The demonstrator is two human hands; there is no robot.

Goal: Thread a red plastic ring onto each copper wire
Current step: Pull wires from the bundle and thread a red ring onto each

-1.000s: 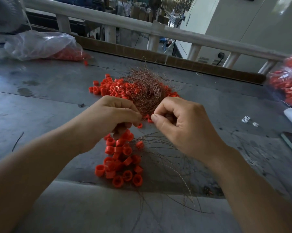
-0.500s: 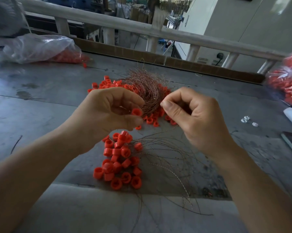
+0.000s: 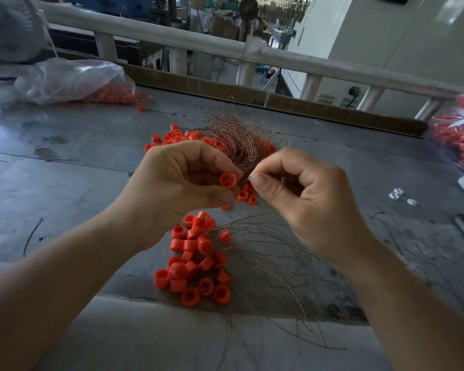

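Evidently the job is partway through. Below both hands, nearer the person, a heap of red rings [image 3: 196, 259] lies on the grey table [image 3: 65, 183] with thin wires [image 3: 268, 253] fanning away from it beneath the right wrist; these look like finished pieces, though I cannot trace each wire into its ring. Beyond the knuckles sits a thick nest of copper wire [image 3: 233, 141] with loose rings [image 3: 172, 135] scattered around it, so a good deal seems left to do.

The left hand [image 3: 177, 180] pinches one red ring [image 3: 227, 180] between thumb and fingertips, its open face turned toward the other hand. The right hand [image 3: 300, 199] has its fingers curled, thumb and forefinger pressed together as if nipping a wire end at the tip; the strand itself is too fine to make out clearly. That pinch sits just beside the held ring, close but seemingly not through it, so by my reading the wire has yet to enter this ring. A few stray rings lie directly under the gap between the two hands.
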